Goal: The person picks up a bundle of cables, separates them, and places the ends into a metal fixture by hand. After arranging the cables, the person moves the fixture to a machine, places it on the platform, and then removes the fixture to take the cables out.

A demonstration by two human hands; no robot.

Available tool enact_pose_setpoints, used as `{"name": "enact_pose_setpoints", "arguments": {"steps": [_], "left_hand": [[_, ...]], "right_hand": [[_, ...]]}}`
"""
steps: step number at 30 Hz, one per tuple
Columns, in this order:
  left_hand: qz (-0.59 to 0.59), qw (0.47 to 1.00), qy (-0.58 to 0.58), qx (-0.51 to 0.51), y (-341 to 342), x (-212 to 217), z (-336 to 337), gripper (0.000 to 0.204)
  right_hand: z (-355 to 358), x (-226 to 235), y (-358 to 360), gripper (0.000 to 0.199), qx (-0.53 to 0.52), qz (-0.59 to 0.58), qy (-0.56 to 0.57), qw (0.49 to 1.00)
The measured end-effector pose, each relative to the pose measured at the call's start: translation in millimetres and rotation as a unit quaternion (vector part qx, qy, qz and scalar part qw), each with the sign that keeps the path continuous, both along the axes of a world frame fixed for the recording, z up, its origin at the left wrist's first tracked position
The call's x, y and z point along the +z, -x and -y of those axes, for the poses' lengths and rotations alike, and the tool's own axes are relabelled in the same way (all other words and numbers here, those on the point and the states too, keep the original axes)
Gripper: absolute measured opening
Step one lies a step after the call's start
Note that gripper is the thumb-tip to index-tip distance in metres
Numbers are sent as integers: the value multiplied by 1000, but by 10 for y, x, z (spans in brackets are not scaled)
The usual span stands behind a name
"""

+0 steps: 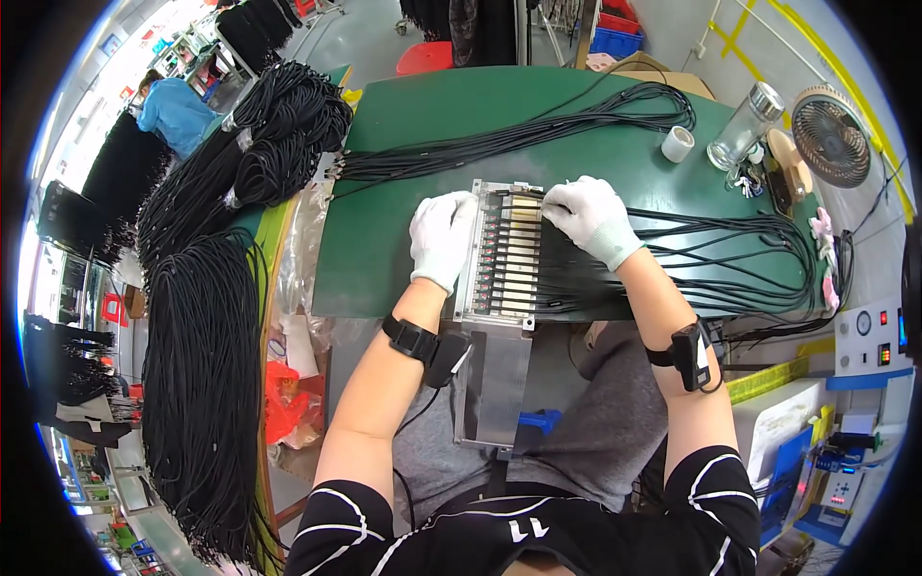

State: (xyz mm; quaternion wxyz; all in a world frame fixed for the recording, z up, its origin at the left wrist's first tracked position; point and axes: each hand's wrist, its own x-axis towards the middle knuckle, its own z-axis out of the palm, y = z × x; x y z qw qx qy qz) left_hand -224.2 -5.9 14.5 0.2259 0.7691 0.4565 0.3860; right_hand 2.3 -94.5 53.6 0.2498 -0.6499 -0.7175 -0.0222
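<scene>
A metal fixture (pixel 472 245) lies at the green table's near edge, with a column of slots holding several black cable ends. Yellowish strips (pixel 523 223) cross its right half. My white-gloved left hand (pixel 444 238) is closed against the fixture's left rim, its fingertips partly hidden. At the upper right slots my right hand (pixel 588 219), also gloved, pinches what looks like a black cable; the gripped part is covered by the fingers. From the fixture, black cables (pixel 711 228) run right across the table and loop back near its right end.
Large bundles of black cable (pixel 202 355) hang at the left. More loose cables (pixel 499 134) cross the table's far side. A white tape roll (pixel 677 144), a glass bottle (pixel 744 130) and a small fan (pixel 831 139) stand at the right. A person in blue (pixel 178 113) is farther back.
</scene>
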Motion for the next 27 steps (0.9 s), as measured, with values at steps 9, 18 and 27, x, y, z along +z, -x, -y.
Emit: {"name": "enact_pose_setpoints", "arguments": {"steps": [9, 18, 27], "left_hand": [[6, 1000, 4, -14, 34, -38, -11, 19], [-207, 961, -144, -117, -165, 67, 189, 31], [-240, 951, -153, -123, -183, -10, 70, 40]], "right_hand": [[19, 26, -22, 13, 10, 14, 20, 1000], [-35, -110, -12, 14, -7, 26, 10, 1000], [-188, -159, -190, 17, -83, 101, -38, 991]]}}
